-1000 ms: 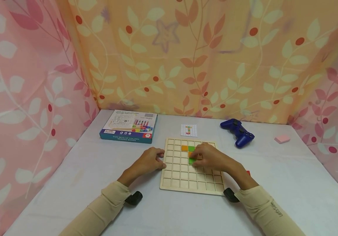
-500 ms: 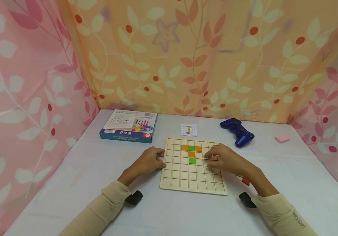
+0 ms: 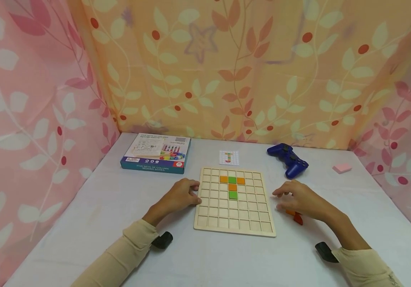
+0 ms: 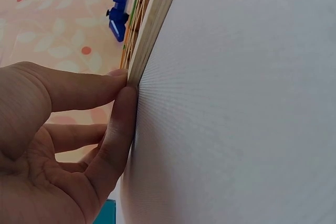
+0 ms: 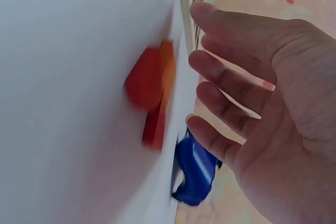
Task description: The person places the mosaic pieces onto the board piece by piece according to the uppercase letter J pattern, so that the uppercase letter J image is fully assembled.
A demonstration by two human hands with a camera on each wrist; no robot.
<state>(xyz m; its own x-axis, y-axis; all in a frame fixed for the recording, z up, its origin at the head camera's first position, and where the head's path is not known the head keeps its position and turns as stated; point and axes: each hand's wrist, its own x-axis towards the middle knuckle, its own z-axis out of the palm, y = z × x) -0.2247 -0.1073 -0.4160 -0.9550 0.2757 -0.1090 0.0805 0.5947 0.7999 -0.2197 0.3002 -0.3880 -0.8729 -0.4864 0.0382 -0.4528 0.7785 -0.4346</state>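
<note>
My left hand (image 3: 179, 195) pinches the left edge of a wooden grid board (image 3: 214, 207) between thumb and index finger, as the left wrist view shows close up. Set into the board's cells are green tiles (image 3: 233, 195) and orange tiles (image 3: 241, 181), three orange and two green, in a T shape. Off the board's right side, my right hand (image 3: 304, 200) hovers with fingers apart and relaxed, holding nothing. Close below it on the white cloth lie loose pieces: a red piece with a curved side (image 5: 144, 80), an orange piece (image 5: 167, 69) and another red piece (image 5: 154, 129).
Behind the board lies a small gridded card (image 3: 229, 158) with a coloured hook-shaped pattern. A flat toy box (image 3: 156, 153) is at the back left. Toward the back right are a blue game controller (image 3: 288, 160) and a pink block (image 3: 342, 168). Patterned curtains (image 3: 205, 79) enclose the table.
My right hand has left an orange tile in the cell right of the upper green one, then drawn back rightward off the board to the loose pieces. My left hand keeps its place.
</note>
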